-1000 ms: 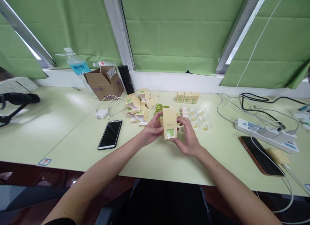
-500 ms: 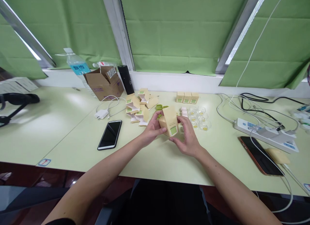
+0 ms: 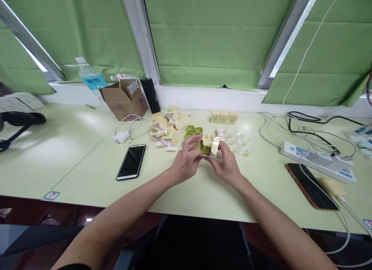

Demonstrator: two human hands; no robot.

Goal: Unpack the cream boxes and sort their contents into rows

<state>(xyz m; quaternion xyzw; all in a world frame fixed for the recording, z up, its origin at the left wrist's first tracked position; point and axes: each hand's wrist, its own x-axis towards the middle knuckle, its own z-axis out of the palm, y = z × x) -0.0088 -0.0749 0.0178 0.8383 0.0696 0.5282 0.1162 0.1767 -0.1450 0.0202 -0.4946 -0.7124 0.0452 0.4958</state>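
Between my hands is a small beige cardboard box (image 3: 214, 146), its open side facing me and showing green inside. My left hand (image 3: 187, 157) grips its left side, fingers bent around the edge. On the right side my right hand (image 3: 225, 165) holds it, the thumb below and the fingers by a raised flap. Just behind lie small green trays (image 3: 190, 128). To their right are several clear plastic cups (image 3: 245, 149) with yellow spots and a short stack of pale pink pieces (image 3: 220, 133). Opened beige boxes (image 3: 171, 140) lie in a pile to the left.
Three closed beige boxes (image 3: 224, 117) stand in a row at the back. A phone (image 3: 131, 162) and a white charger (image 3: 121, 137) lie left; a power strip (image 3: 319, 161) and another phone (image 3: 310, 186) lie right. A brown carton (image 3: 124, 101) and black flask (image 3: 150, 95) stand behind.
The box has been turned so its open side now faces me, and its printed front no longer shows. My left hand has shifted its grip and moved slightly right.
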